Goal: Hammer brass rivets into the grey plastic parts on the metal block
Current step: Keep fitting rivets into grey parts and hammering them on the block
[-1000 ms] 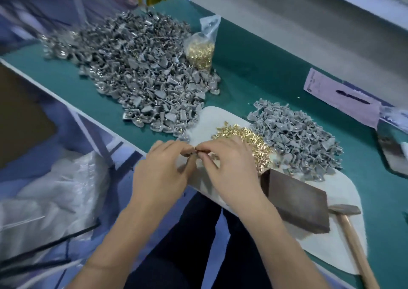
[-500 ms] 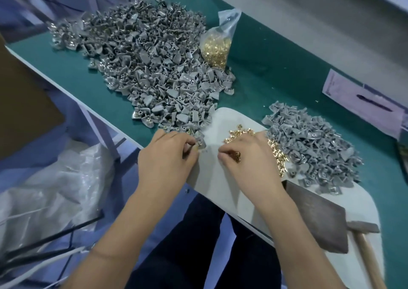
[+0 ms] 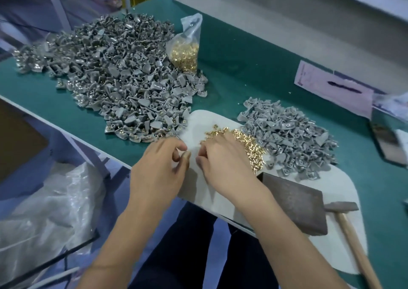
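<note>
My left hand (image 3: pixel 161 167) hovers over the white pad's (image 3: pixel 198 120) near-left edge with its fingers loosely curled; nothing shows in them. My right hand (image 3: pixel 223 162) rests fingers-down on the loose brass rivets (image 3: pixel 249 143), its fingertips hidden among them. Right of the rivets is a small pile of grey plastic parts (image 3: pixel 287 138). A large pile of grey parts (image 3: pixel 123 78) covers the table's left. The dark metal block (image 3: pixel 293 204) sits bare by my right forearm. Beside it lies the wooden-handled hammer (image 3: pixel 342 207).
A clear bag of brass rivets (image 3: pixel 185 54) leans against the large pile. A pink paper slip (image 3: pixel 331 87) lies at the far right of the green table (image 3: pixel 242 56). Crumpled clear plastic (image 3: pixel 44 211) sits below the table's left edge.
My hands were pinched together a second ago. The left hand then went to the edge of the large pile and has drawn back; the right hand moved onto the loose rivets.
</note>
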